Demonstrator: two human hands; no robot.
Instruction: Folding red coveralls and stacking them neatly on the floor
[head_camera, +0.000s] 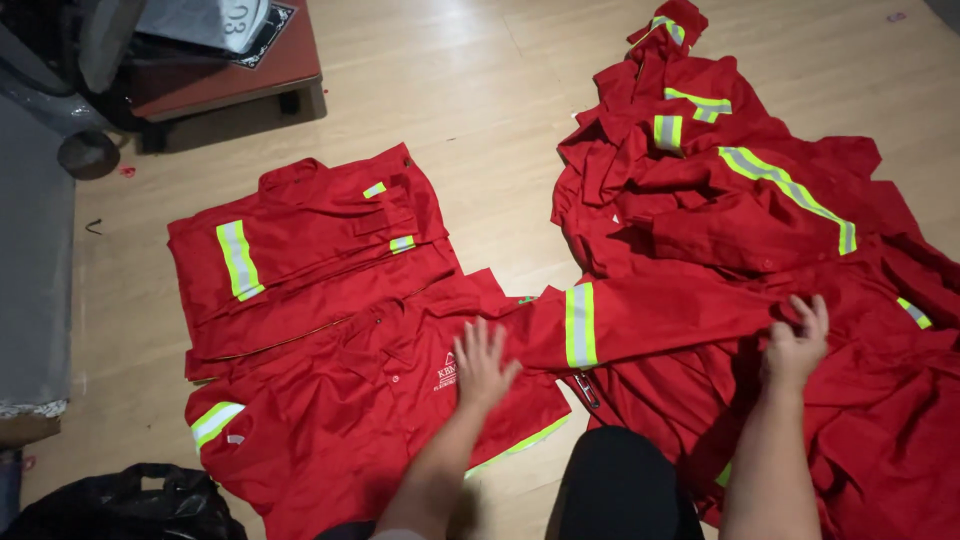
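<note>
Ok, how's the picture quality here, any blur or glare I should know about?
Head view: the left hand is slightly motion-blurred; the right hand is sharper. The wooden floor shows soft glare, the reflective stripes glow bright, and the bottom edge falls dark.

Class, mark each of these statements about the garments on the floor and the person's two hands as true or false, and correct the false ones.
1. The left hand lies flat with fingers spread on the folded red garment. True.
2. The right hand holds a pair of scissors. False: it grips red fabric of the loose pile.
3. The garments carry reflective stripes. True.
4. The folded garments lie on a metal table. False: they lie on the wooden floor.
5. A black bag sits at the lower left. True.
</note>
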